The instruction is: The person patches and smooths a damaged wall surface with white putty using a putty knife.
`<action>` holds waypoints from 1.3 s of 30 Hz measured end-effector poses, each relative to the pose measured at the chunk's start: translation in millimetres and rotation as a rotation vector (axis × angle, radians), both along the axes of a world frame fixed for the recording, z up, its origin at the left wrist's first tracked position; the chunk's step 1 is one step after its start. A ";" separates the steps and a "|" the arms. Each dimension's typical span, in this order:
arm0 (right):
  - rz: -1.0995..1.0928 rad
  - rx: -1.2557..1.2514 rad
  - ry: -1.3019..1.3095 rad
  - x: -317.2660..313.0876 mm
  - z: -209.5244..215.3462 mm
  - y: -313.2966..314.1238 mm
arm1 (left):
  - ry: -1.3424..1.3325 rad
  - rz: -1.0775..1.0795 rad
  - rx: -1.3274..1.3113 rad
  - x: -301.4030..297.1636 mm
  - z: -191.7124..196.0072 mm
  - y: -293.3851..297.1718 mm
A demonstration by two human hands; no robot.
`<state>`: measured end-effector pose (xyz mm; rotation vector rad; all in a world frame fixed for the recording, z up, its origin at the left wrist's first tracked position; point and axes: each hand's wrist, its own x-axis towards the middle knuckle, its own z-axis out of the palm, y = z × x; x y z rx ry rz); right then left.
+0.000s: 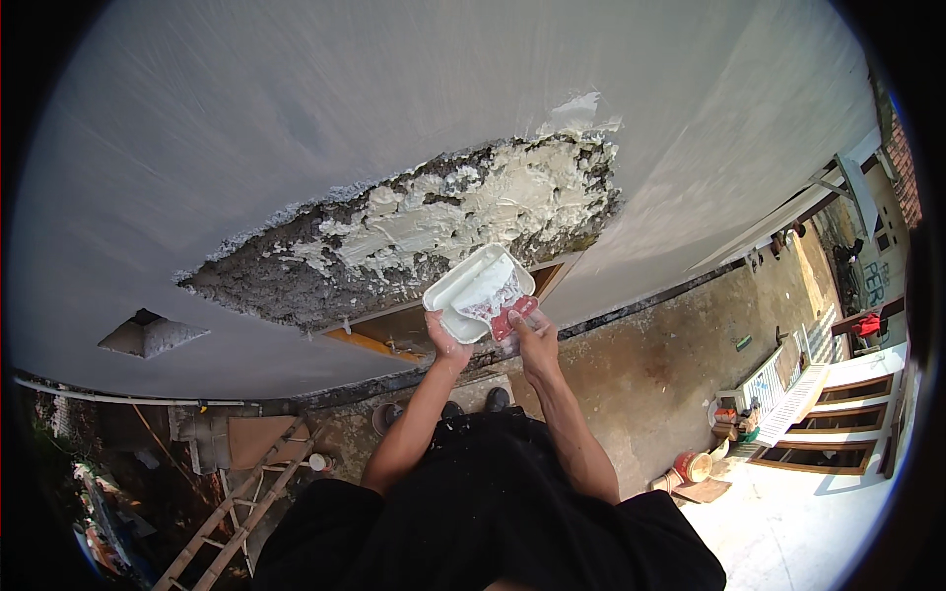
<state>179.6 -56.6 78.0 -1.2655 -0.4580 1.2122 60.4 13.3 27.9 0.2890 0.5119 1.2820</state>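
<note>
My left hand (449,340) grips the near left side of a shallow white tray (446,289), its fingers partly hidden beneath. White paste is in the tray and smeared around it. My right hand (535,345) is closed on a red plastic putty spreader (512,314), whose coated blade lies over the tray. Just beyond the tray is a rough grey hollow in the wall, partly covered with uneven white filler (473,212). A smooth white smear (576,110) extends past the hollow's upper right edge.
A small square hole (153,335) pierces the wall at left. Below the hollow is a wood-framed opening (379,330). A bamboo ladder (236,507) leans at lower left, near a small white tub (319,462). Buckets (693,466) and a white slatted bench (796,404) stand at right.
</note>
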 end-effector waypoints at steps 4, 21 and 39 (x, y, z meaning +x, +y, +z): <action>-0.007 -0.016 0.006 -0.5 -1.3 -0.2 | 0.007 0.016 0.005 -1.9 1.6 1.7; -0.079 0.029 -0.042 12.4 -5.4 -6.5 | 0.004 -0.053 0.024 10.9 -6.3 3.2; 0.053 0.114 0.009 -20.7 66.4 37.1 | 0.033 0.035 0.003 -19.6 11.5 28.1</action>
